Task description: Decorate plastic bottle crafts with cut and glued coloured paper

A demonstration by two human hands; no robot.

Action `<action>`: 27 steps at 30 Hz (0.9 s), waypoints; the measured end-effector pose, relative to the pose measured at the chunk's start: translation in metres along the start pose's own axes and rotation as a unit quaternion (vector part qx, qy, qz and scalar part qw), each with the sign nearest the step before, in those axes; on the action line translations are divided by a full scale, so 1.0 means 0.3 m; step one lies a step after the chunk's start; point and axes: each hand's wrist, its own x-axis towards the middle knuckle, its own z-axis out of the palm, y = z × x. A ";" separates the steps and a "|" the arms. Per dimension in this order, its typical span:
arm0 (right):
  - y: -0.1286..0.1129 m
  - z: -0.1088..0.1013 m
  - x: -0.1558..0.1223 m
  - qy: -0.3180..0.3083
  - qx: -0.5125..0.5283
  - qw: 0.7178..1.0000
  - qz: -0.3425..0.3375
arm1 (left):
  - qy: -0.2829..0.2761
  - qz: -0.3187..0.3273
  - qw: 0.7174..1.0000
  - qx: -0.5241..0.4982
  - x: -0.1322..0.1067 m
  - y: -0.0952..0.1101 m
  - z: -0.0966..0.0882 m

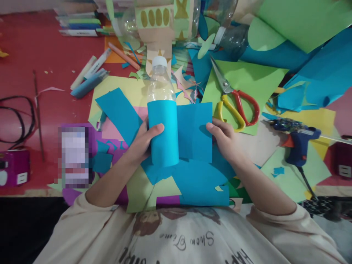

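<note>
A clear plastic bottle (160,86) with a white cap lies in front of me, its body wrapped in blue paper (192,132). My left hand (143,141) is closed around the wrapped bottle, thumb pressing the paper on top. My right hand (224,137) pinches the free right edge of the same blue sheet, which sticks out flat beside the bottle. Below both hands lie more blue paper pieces (203,183).
Scissors (236,101) with yellow and red handles lie on green paper to the right. A blue glue gun (294,139) lies further right. Markers (89,79) and paper scraps lie at upper left on the red table (33,51). Other bottles (229,35) stand behind.
</note>
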 end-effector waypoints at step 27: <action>0.003 0.050 -0.026 -0.057 -0.040 0.986 -0.151 | -0.015 0.125 0.951 0.283 0.012 0.063 0.079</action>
